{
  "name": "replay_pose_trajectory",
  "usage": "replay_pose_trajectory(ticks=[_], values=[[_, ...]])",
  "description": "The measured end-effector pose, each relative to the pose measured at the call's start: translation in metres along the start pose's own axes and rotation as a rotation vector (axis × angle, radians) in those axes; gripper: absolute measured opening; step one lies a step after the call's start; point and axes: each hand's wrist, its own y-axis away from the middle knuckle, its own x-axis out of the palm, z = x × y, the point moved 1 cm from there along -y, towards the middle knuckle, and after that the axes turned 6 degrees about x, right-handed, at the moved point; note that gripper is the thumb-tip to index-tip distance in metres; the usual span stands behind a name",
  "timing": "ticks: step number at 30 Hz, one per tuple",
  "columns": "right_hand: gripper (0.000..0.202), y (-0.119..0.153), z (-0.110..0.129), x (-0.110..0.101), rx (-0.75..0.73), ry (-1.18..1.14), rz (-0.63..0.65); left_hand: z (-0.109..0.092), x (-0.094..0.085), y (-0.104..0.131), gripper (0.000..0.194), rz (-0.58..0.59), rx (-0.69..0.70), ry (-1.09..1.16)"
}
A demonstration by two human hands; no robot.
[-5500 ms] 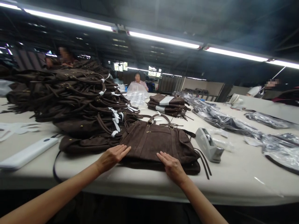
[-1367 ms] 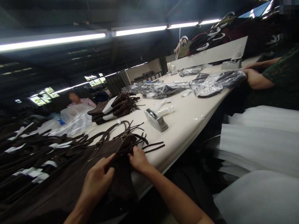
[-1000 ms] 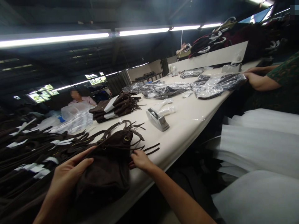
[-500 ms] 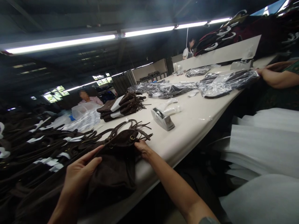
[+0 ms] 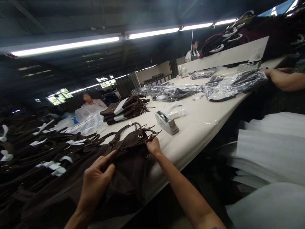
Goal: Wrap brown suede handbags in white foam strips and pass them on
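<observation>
A dark brown handbag (image 5: 130, 168) with brass rings, long handles and thin tassel-like straps lies at the near edge of the table. My left hand (image 5: 97, 175) pinches its upper edge between thumb and fingers. At the bag's far right corner, my right hand (image 5: 153, 145) is closed on the rim beside the straps, its fingertips partly hidden. Just beyond that hand stands a grey tape dispenser (image 5: 166, 122) on the pale tabletop (image 5: 197, 122). More dark brown bags (image 5: 59, 162) with white wrapping on their handles lie to the left.
Stacked brown bags (image 5: 125, 109) sit farther back, near plastic-wrapped bags (image 5: 173, 92). At right, a co-worker's hand (image 5: 274, 74) holds a wrapped bag (image 5: 228, 86). White sheets (image 5: 269, 149) hang beside the table's right edge. Two people are farther off.
Both my hands have shifted right along with the bag's upper edge. Its mouth gaped before and now looks flatter, with more of the front and its rings showing.
</observation>
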Motion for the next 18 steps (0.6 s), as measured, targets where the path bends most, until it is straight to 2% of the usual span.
replay_pose_trajectory(ticks=[2,4,7,8,10,14,18], values=[[0.02,-0.004,0.005,-0.009,-0.072,0.125,-0.072,-0.005,0.014,0.009,0.043,0.012,0.178,-0.097],[0.03,-0.005,0.005,-0.016,-0.052,0.17,-0.118,-0.011,0.033,0.019,0.043,0.041,0.329,-0.183],[0.016,-0.004,-0.005,-0.024,0.1,0.058,-0.07,-0.019,0.061,0.033,0.049,0.172,0.462,-0.297],[0.008,-0.003,-0.008,-0.026,0.129,0.02,-0.035,-0.02,0.068,0.035,0.05,0.199,0.474,-0.323],[0.016,-0.001,-0.011,-0.028,0.147,-0.021,0.035,-0.021,0.075,0.037,0.05,0.209,0.455,-0.339],[0.029,0.0,-0.013,-0.024,0.229,-0.216,0.166,-0.02,0.071,0.031,0.049,0.192,0.362,-0.258],[0.037,-0.006,-0.019,-0.012,0.261,-0.281,0.151,-0.019,0.063,0.028,0.047,0.21,0.31,-0.13]])
